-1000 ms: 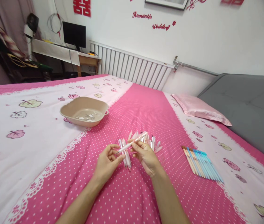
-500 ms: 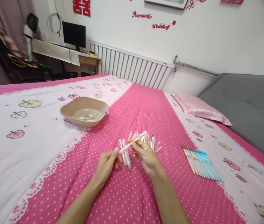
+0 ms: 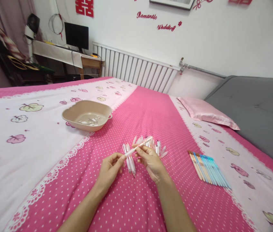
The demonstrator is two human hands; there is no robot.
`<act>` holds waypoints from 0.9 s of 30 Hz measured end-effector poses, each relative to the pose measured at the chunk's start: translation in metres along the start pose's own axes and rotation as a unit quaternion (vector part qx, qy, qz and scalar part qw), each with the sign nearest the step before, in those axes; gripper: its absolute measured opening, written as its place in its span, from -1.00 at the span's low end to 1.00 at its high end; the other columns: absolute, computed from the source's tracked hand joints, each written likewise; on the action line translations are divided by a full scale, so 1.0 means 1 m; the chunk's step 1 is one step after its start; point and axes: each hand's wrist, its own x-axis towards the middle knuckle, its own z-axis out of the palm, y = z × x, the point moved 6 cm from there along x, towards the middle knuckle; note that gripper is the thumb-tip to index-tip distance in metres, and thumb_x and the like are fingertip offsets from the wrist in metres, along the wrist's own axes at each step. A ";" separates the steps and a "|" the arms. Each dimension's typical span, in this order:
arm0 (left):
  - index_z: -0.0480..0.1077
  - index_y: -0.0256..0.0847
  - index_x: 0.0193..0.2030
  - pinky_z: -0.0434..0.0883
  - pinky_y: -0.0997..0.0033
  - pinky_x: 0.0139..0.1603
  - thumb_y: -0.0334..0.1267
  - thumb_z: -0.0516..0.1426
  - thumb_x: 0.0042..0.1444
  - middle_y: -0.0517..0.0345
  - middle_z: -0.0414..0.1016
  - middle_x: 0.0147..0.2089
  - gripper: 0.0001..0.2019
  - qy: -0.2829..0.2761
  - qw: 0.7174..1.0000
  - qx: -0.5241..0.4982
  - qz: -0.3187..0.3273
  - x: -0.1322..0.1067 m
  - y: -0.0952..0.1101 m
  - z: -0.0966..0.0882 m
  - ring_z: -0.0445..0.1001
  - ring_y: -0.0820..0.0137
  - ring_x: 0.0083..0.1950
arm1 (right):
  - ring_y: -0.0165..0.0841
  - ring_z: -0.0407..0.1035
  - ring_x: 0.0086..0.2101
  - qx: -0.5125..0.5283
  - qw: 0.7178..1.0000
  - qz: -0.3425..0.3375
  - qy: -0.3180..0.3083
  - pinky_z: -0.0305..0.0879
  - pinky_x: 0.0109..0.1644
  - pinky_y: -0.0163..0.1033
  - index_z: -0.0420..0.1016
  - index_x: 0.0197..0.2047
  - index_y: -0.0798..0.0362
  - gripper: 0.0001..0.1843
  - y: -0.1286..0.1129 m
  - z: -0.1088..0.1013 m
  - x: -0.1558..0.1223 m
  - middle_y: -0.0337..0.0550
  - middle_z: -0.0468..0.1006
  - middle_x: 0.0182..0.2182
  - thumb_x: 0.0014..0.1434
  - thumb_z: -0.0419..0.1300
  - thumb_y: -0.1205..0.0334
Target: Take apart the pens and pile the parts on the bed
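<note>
Between my two hands is a slim pale pink pen (image 3: 132, 150), held slanting up to the right. My left hand (image 3: 111, 167) pinches its lower end between thumb and finger. My right hand (image 3: 150, 162) grips it near the middle, and the pen's clear upper end sticks out past the fingers. Below it on the bedspread lie a few pink and white pens (image 3: 130, 165), side by side with dark tips toward me. Behind my right hand is a loose pile of pink pen parts and caps (image 3: 160, 149), partly hidden by the hand.
A beige basin (image 3: 102, 125) with small white scraps inside stands at the left on the pink bedspread (image 3: 148, 106). To the right lies a neat row of blue and peach pens (image 3: 210, 170). A pink pillow (image 3: 206, 112) rests by the grey headboard (image 3: 254, 112).
The fingers of my left hand have shifted slightly along the pen's lower end. My right hand stays nearly still, and everything else lies as before.
</note>
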 end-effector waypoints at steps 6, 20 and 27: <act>0.37 -0.33 -0.54 0.22 0.54 -0.54 0.05 0.00 0.06 0.16 0.35 -0.63 -0.56 -0.019 0.998 -0.006 -0.053 -0.001 -0.011 0.001 0.27 0.53 -0.61 | -0.56 0.24 -0.46 -0.001 1.000 -0.002 -0.008 0.16 -0.48 -0.51 0.55 -0.29 0.07 -0.70 0.000 0.001 0.000 -0.24 0.39 -0.46 -0.14 0.33 0.14; 0.33 -0.29 -0.36 0.18 0.59 -0.57 -0.06 0.17 -0.08 0.29 0.30 -0.57 -0.70 0.009 1.000 -0.005 0.007 0.001 0.000 -0.001 0.23 0.58 -0.60 | -0.58 0.25 -0.47 -0.006 1.000 -0.005 -0.004 0.16 -0.49 -0.52 0.54 -0.28 0.08 -0.69 0.001 0.001 0.001 -0.26 0.39 -0.48 -0.14 0.33 0.14; 0.35 -0.33 -0.50 0.21 0.54 -0.56 0.07 -0.01 0.05 0.18 0.35 -0.64 -0.56 0.005 0.999 -0.008 -0.042 0.000 -0.008 -0.001 0.27 0.53 -0.63 | -0.59 0.31 -0.47 0.044 0.998 -0.028 0.034 0.24 -0.50 -0.54 0.52 -0.27 0.07 -0.71 -0.010 -0.010 -0.001 -0.24 0.47 -0.35 -0.11 0.32 0.17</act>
